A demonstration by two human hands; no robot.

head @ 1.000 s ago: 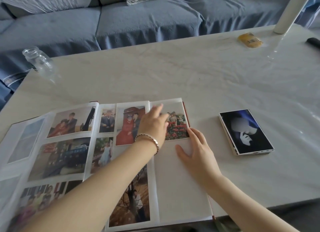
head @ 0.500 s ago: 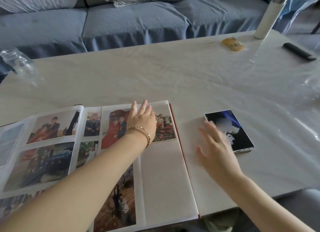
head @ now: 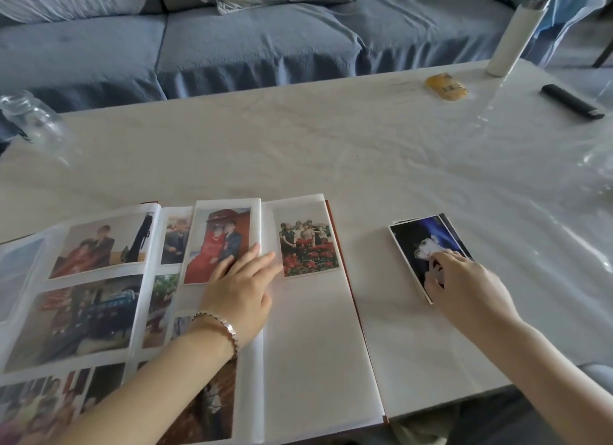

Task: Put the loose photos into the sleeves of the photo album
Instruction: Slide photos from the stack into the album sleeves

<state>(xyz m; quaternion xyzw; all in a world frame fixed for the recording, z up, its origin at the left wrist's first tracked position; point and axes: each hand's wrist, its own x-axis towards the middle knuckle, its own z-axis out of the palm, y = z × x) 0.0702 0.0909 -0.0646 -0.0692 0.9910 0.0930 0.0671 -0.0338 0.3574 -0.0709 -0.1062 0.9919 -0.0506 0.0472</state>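
The photo album (head: 315, 361) lies open on the table's near left side, with several photos in its sleeves. A group photo with red flowers (head: 306, 242) sits in the top sleeve of the right page; the sleeves below it look blank. My left hand (head: 240, 288) rests flat on the album with fingers spread, beside a photo of a couple in red (head: 219, 242). Right of the album lies a small stack of loose photos (head: 421, 245), the top one dark with a pale figure. My right hand (head: 464, 285) lies on this stack, fingers curled at the top photo's lower edge.
A clear glass jar (head: 31, 122) lies at the table's far left. At the far right are a white bottle (head: 512, 36), a yellow packet (head: 446, 86) and a black remote (head: 572, 106). A blue sofa (head: 248, 39) runs behind the table (head: 331, 139).
My right hand left the album page and moved right onto the loose photo stack. My left hand slid down from the flower photo and now lies flat beside it.
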